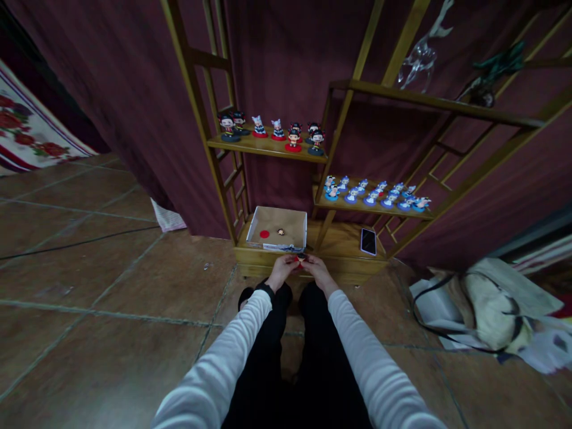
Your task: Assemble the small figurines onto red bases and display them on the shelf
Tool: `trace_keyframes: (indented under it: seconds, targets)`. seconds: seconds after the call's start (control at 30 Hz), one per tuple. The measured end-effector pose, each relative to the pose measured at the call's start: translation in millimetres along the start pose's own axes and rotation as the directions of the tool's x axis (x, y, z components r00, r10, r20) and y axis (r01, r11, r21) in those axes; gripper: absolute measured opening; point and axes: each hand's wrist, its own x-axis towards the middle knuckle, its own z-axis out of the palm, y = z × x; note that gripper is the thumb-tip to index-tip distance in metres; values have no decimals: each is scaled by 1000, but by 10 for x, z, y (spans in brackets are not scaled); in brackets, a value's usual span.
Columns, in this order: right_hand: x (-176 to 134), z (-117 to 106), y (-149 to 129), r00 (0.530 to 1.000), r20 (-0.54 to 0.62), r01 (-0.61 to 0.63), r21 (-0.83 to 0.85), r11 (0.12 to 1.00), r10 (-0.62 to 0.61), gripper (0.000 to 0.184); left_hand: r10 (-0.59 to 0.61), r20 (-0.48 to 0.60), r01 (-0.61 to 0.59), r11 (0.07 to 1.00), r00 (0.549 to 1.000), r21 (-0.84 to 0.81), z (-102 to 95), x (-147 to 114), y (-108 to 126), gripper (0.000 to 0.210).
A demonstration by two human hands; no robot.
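Between both hands is a small figurine (301, 257) with a dark top and red at its lower part. The fingers of my left hand (285, 267) are closed on its left side, and those of my right hand (316, 267) pinch its right side. Just beyond them, an open cardboard box (254, 239) rests on the lowest shelf. Inside it lie a round red base (264, 234) and a small dark-haired figurine piece (281, 232). My fingers hide much of the held figurine, so its exact shape is unclear.
Several figurines on red and dark bases (294, 140) stand on the upper left shelf. Blue-and-white figurines (372, 197) fill the middle right shelf. A phone (369, 241) lies on the lowest shelf. Higher up is a clear deer ornament (419, 59). Bags (491, 304) sit on the floor at right.
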Motion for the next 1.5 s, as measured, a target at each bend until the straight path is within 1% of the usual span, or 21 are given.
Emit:
trace_keyframes:
  seconds: [0.1,0.17,0.2,0.27,0.37,0.47,0.53,0.63,0.73,0.8,0.87,1.13,1.23,1.33,1.4,1.47,1.5]
  targets:
    - [3,-39,0,999,7,-37,-5,999,37,27,77,-49,-64,974,996,217,23,21,-35,18]
    - [10,-65,5,999,-18,-29,-16,999,28,33,167,-67,-125,901,984,416,35,11,-41,17]
    - [15,-78,9,1000,-26,-19,-24,1000,18,38,213,-60,-152,842,975,517,43,-5,-34,18]
    - [24,-99,19,1000,-29,-2,-39,999,1,43,279,-29,-181,693,960,698,64,-60,-2,22]
    - [20,-118,18,1000,-16,16,-50,999,-17,46,289,31,-163,443,957,882,111,-164,91,25]
    - [-7,-125,-15,999,6,49,-45,998,-49,48,277,134,-196,209,951,958,149,-239,210,27]
    - [-30,-130,-46,998,24,66,-33,997,-66,49,279,220,-254,90,935,963,152,-262,278,27]
    - [-52,-148,-71,996,40,86,-37,996,-85,50,300,337,-341,-40,893,939,123,-271,327,30]
    - [-53,-168,-57,995,45,90,-60,994,-87,51,329,414,-395,-126,849,910,76,-265,308,35]
    - [-45,-168,-42,995,50,87,-76,993,-83,51,338,440,-412,-155,832,898,47,-258,281,36]
    - [-36,-154,-31,995,54,86,-91,992,-81,52,340,446,-416,-160,828,895,25,-250,259,36]
    - [-13,-100,-26,996,45,87,-92,992,-83,51,332,417,-398,-127,846,909,0,-228,242,39]
    - [-20,-99,-30,996,48,84,-99,992,-80,51,318,411,-401,-98,854,911,10,-228,243,36]
    - [-29,-97,-38,996,39,80,-109,991,-76,50,297,379,-386,-37,876,922,30,-246,259,31]
    - [-32,-97,-41,997,34,78,-111,991,-74,49,280,348,-369,27,895,929,38,-264,274,30]
    - [-33,-100,-41,997,29,72,-105,992,-69,48,266,304,-344,121,915,931,36,-271,281,29]
    - [-34,-100,-40,997,27,68,-98,993,-66,48,264,275,-329,186,924,926,31,-266,278,29]
